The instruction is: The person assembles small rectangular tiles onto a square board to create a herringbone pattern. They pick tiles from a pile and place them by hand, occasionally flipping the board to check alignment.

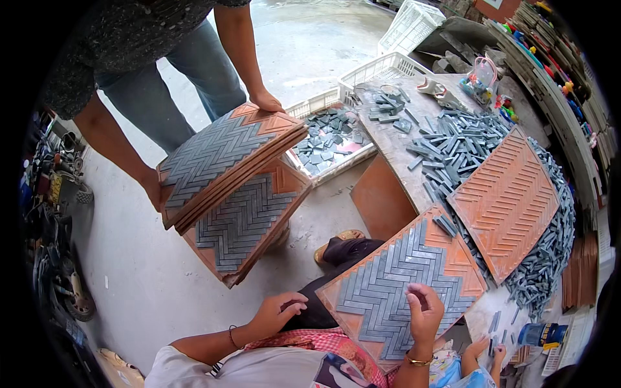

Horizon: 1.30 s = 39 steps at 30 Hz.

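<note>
Right hand [424, 313] rests on herringbone tray [401, 284], table-edge overhanging.

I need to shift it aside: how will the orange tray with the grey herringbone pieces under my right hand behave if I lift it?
The orange tray looks rigid, so probably won't flex. The grey pieces seem merely laid in grooves, so tilting may spill them. It overhangs the table, so it might tip.

Orange tray [462, 255] filled with grey strips [394, 284] in herringbone; empty orange tray [508, 200] with ridged chevron grooves; loose grey strips [453, 139]; white latticed crates [388, 64]; red checked cloth [323, 339].
</note>
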Each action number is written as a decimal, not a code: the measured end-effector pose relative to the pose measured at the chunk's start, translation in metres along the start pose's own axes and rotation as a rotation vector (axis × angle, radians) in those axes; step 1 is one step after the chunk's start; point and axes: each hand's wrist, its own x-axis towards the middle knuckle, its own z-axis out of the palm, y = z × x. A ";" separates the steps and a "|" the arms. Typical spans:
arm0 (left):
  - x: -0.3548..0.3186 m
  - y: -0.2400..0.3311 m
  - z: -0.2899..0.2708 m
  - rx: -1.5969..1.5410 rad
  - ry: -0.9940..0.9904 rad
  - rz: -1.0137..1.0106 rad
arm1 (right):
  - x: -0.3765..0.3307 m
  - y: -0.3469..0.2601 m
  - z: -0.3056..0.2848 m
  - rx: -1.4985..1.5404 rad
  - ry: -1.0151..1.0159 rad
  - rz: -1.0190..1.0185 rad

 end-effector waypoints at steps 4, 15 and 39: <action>-0.033 -0.036 -0.073 -0.126 0.399 -0.140 | -0.048 0.004 0.032 0.047 -0.148 0.073; -0.004 -0.067 -0.171 -0.011 0.953 0.144 | -0.018 -0.004 0.041 -0.075 -0.244 -0.013; 0.200 0.015 -0.165 0.732 0.700 0.649 | -0.003 -0.021 0.082 -0.103 -0.349 0.073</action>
